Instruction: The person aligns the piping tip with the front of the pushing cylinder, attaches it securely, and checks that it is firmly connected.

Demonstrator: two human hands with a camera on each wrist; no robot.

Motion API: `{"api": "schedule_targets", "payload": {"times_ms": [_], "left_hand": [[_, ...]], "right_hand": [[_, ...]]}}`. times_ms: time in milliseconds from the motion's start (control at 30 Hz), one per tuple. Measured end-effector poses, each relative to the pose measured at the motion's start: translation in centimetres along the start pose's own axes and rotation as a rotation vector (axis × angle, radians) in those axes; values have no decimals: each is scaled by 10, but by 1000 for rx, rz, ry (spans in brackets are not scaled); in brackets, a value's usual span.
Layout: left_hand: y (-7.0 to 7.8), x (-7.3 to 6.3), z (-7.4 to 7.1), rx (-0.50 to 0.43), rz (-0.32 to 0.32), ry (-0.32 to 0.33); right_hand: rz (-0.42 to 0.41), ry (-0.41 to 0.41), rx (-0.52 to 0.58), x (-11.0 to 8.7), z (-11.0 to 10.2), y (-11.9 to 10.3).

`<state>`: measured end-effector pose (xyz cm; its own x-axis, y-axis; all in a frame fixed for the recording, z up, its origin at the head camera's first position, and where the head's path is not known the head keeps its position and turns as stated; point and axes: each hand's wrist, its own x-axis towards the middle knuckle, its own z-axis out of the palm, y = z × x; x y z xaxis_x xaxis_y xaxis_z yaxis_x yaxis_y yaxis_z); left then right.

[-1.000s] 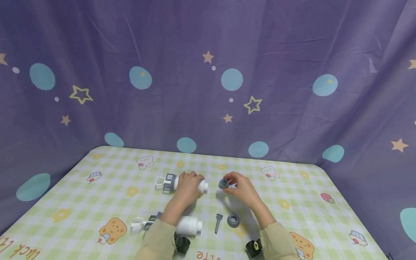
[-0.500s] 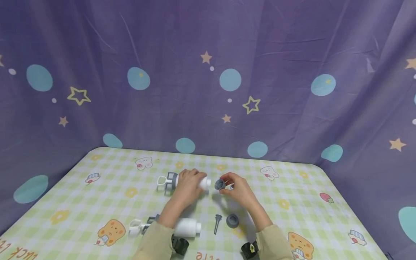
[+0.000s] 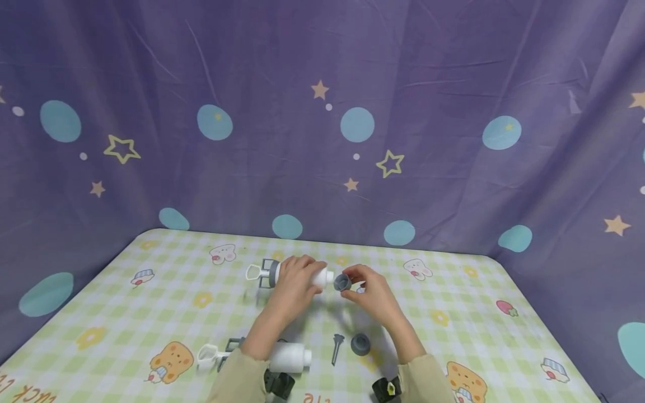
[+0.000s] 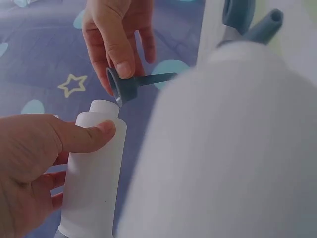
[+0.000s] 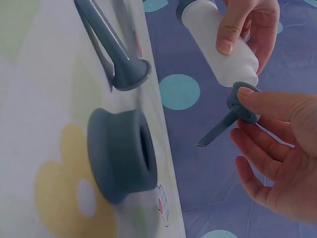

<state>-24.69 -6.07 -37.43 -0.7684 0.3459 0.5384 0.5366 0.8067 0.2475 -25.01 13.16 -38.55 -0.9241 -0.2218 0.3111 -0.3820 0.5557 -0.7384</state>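
My left hand (image 3: pixel 294 282) grips a white plastic bottle (image 3: pixel 321 278) around its body, thumb along the side near the neck in the left wrist view. The bottle lies sideways just over the table, its bare neck pointing right. A grey collar (image 3: pixel 272 273) and a white loop handle (image 3: pixel 253 272) are at its other end. Between thumb and fingers, my right hand (image 3: pixel 370 288) pinches a grey nozzle cap (image 5: pixel 218 130) with a thin spout. The cap's open side faces the bottle's neck (image 4: pixel 105 106), very close to it; whether they touch, I cannot tell.
A second white bottle (image 3: pixel 289 357) with a grey and white handled end lies in front, partly behind my left forearm. A thin grey nozzle piece (image 3: pixel 337 348) and a grey ring (image 3: pixel 360 344) lie on the checked tablecloth (image 3: pixel 433 336). A purple curtain (image 3: pixel 302 112) hangs behind.
My left hand has lifted the bottle a little and moved it right, bringing its neck up close to the grey nozzle cap. The right hand has shifted only slightly.
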Motion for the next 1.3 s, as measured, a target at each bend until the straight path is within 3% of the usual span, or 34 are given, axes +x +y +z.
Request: {"api": "schedule_targets", "payload": {"times_ms": [333, 800, 1033, 1300], "left_hand": [[9, 5, -13, 20, 50, 49], [18, 10, -22, 94, 88, 81], [19, 11, -22, 83, 85, 77], [21, 11, -22, 83, 96, 82]], "right_hand": [[-13, 38, 11, 1, -6, -6], [-113, 60, 51, 3, -16, -16], [-76, 49, 112, 3, -16, -21], [-78, 54, 105, -6, -25, -52]]}}
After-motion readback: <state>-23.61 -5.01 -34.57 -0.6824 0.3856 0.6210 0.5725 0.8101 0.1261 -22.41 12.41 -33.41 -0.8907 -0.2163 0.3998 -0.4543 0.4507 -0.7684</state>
